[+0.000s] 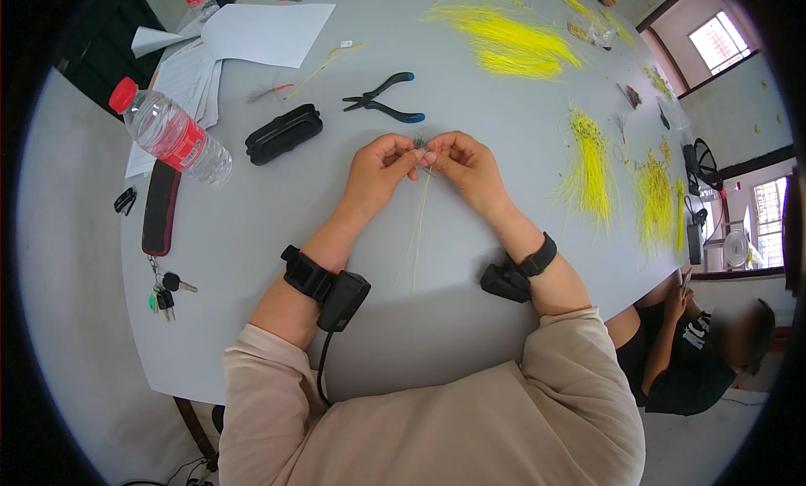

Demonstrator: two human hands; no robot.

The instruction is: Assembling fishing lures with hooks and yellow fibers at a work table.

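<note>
My left hand (378, 168) and my right hand (467, 167) meet over the middle of the table, fingertips pinched together. Between them is a small bundle of thin strands, with dark, bristly tips (421, 141) poking out above the fingers. Long pale yellow strands (418, 225) hang from the pinch toward me. How the fingers share the bundle is too small to make out. Just beyond my hands, pliers with blue-tipped handles (388, 97) lie with the handles spread. A black oblong case (284, 134) rests to the left of them.
Bright yellow strand bundles (512, 41) lie at the far side, with more yellow bundles (590, 167) on the right. On the left are a red-capped water bottle (172, 133), papers (267, 34), a dark red-edged case (159, 209) and keys (168, 293). Another person (697, 343) sits at right.
</note>
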